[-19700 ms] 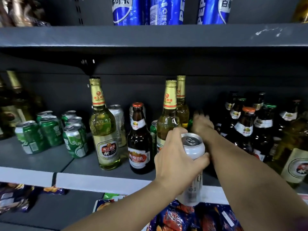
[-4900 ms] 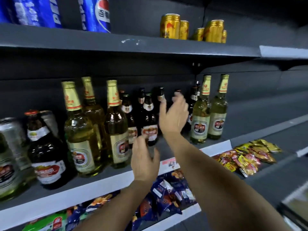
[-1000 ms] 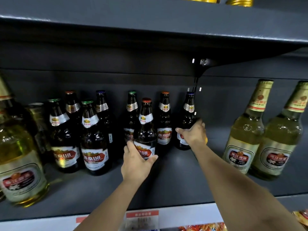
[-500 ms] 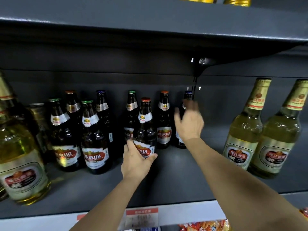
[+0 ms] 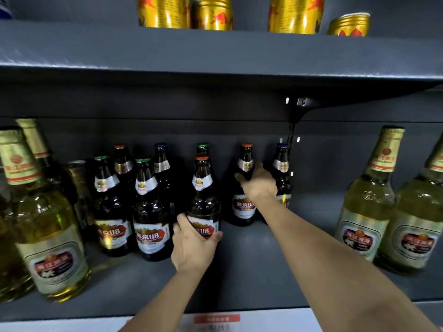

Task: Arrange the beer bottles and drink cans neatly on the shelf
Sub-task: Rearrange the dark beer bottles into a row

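Observation:
Several dark brown U8 beer bottles stand in a cluster on the grey shelf (image 5: 251, 271). My left hand (image 5: 191, 248) grips the base of the front bottle with a red cap (image 5: 202, 195), which stands upright. My right hand (image 5: 257, 182) reaches further back and curls around the shoulder of an orange-capped bottle (image 5: 244, 207). A blue-capped bottle (image 5: 281, 164) stands just right of that hand. More U8 bottles (image 5: 148, 212) stand to the left.
Tall pale-green bottles with gold foil stand at the left (image 5: 48, 236) and right (image 5: 369, 207). Gold cans (image 5: 211, 13) sit on the upper shelf, whose edge (image 5: 215, 58) overhangs the bottles. A bracket (image 5: 297, 111) hangs at the back. A red price tag (image 5: 217, 319) marks the front edge.
My right hand moved left from the blue-capped bottle and closed around the orange-capped bottle. My left hand stayed on the front red-capped bottle.

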A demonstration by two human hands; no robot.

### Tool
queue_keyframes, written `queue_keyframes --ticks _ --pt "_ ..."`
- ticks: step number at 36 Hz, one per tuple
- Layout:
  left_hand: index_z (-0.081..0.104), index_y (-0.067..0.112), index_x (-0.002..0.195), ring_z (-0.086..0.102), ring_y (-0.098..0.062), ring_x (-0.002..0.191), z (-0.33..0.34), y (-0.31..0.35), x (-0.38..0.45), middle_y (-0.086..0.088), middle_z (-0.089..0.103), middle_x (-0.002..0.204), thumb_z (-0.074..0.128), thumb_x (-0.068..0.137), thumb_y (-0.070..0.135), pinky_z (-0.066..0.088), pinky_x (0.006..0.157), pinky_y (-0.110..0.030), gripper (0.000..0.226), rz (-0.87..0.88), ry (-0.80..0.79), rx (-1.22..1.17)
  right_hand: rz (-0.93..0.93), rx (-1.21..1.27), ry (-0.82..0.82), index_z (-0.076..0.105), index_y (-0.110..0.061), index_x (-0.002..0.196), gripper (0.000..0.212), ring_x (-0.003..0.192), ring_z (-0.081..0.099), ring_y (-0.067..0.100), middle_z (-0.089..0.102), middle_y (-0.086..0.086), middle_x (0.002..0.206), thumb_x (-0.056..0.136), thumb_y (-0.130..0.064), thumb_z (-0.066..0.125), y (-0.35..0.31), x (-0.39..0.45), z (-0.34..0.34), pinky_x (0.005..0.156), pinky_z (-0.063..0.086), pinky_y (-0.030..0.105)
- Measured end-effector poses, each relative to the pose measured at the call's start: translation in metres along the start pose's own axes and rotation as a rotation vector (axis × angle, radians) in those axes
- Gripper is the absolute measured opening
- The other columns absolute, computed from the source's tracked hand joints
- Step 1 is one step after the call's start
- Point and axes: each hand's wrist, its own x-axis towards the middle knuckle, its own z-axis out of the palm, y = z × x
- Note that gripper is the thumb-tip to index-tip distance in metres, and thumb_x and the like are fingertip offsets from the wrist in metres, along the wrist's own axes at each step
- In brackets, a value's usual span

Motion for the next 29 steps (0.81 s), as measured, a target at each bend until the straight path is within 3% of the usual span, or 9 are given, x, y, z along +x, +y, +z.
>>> queue_keyframes --ticks 11,13,15,17,18,21,24,25,29 --pt "0.029 0.013 0.131 0.047 -0.031 0.121 0.003 -0.002 -0.002 -0.007 0.042 0.129 0.081 0.070 0.041 0.046 0.081 -0.044 0.085 0.022 0.021 0.018 -0.067 -0.010 -0.039 0.043 -0.012 0.125 0.052 0.104 0.062 0.035 0.063 0.013 0.112 0.092 -0.050 0.055 -0.015 -0.007 0.006 0.076 0.048 0.036" --pt "0.029 0.012 0.131 0.047 -0.031 0.120 0.004 -0.002 -0.002 -0.008 0.042 0.129 0.081 0.071 0.041 0.046 0.081 -0.044 0.085 0.028 0.022 0.017 -0.105 -0.023 0.103 0.043 -0.012 0.127 0.050 0.096 0.064 0.036 0.065 0.013 0.105 0.095 -0.050 0.050 -0.009 -0.011 0.001 0.069 0.045 0.035" --pt "0.028 0.012 0.131 0.048 -0.032 0.119 0.005 -0.002 -0.002 -0.008 0.042 0.128 0.081 0.071 0.041 0.046 0.080 -0.044 0.085 0.032 0.027 0.015 -0.146 0.109 0.421 0.051 -0.009 0.122 0.043 0.087 0.065 0.037 0.066 0.014 0.099 0.096 -0.044 0.050 0.005 -0.014 -0.009 0.064 0.042 0.035" --pt "0.029 0.011 0.130 0.048 -0.032 0.119 0.006 -0.002 -0.003 -0.009 0.043 0.128 0.081 0.071 0.040 0.046 0.080 -0.045 0.085 0.028 0.035 0.014 -0.157 0.243 0.683 0.057 -0.002 0.114 0.041 0.091 0.062 0.039 0.064 0.019 0.102 0.093 -0.037 0.054 0.024 -0.013 -0.022 0.069 0.045 0.039" --pt "0.029 0.011 0.130 0.048 -0.032 0.119 0.007 -0.002 -0.003 -0.009 0.043 0.129 0.081 0.071 0.040 0.047 0.081 -0.045 0.085 0.027 0.040 0.016 -0.104 0.242 0.716 0.055 0.001 0.119 0.047 0.102 0.059 0.040 0.061 0.022 0.112 0.093 -0.038 0.054 0.036 -0.010 -0.030 0.079 0.046 0.041" --pt "0.029 0.010 0.131 0.046 -0.031 0.122 0.007 -0.001 -0.004 -0.009 0.042 0.129 0.083 0.070 0.039 0.046 0.080 -0.045 0.086 0.025 0.053 0.017 0.173 0.170 0.334 0.022 -0.005 0.150 0.087 0.138 0.031 0.035 0.032 0.018 0.152 0.089 -0.056 0.057 0.073 0.004 -0.044 0.109 0.031 0.044" --pt "0.031 0.009 0.130 0.047 -0.033 0.121 0.008 -0.001 -0.004 -0.011 0.043 0.129 0.084 0.069 0.037 0.046 0.080 -0.046 0.085 0.032 0.056 0.009 0.218 0.232 -0.053 0.022 -0.016 0.149 0.113 0.135 0.039 0.032 0.037 0.012 0.149 0.063 -0.062 0.078 0.093 0.008 -0.033 0.109 0.037 0.046" --pt "0.031 0.008 0.130 0.047 -0.033 0.120 0.008 -0.002 -0.004 -0.011 0.043 0.129 0.084 0.069 0.037 0.046 0.079 -0.045 0.086 0.033 0.055 0.009 0.211 0.239 -0.108 0.028 -0.017 0.144 0.111 0.129 0.046 0.030 0.045 0.010 0.143 0.057 -0.057 0.083 0.096 0.007 -0.027 0.106 0.040 0.044" --pt "0.030 0.010 0.130 0.048 -0.032 0.120 0.008 -0.002 -0.003 -0.010 0.043 0.129 0.083 0.069 0.038 0.046 0.078 -0.044 0.086 0.034 0.053 0.017 0.186 0.205 -0.085 0.038 -0.011 0.130 0.076 0.118 0.055 0.032 0.058 0.010 0.126 0.073 -0.033 0.082 0.094 0.002 -0.011 0.098 0.045 0.040"
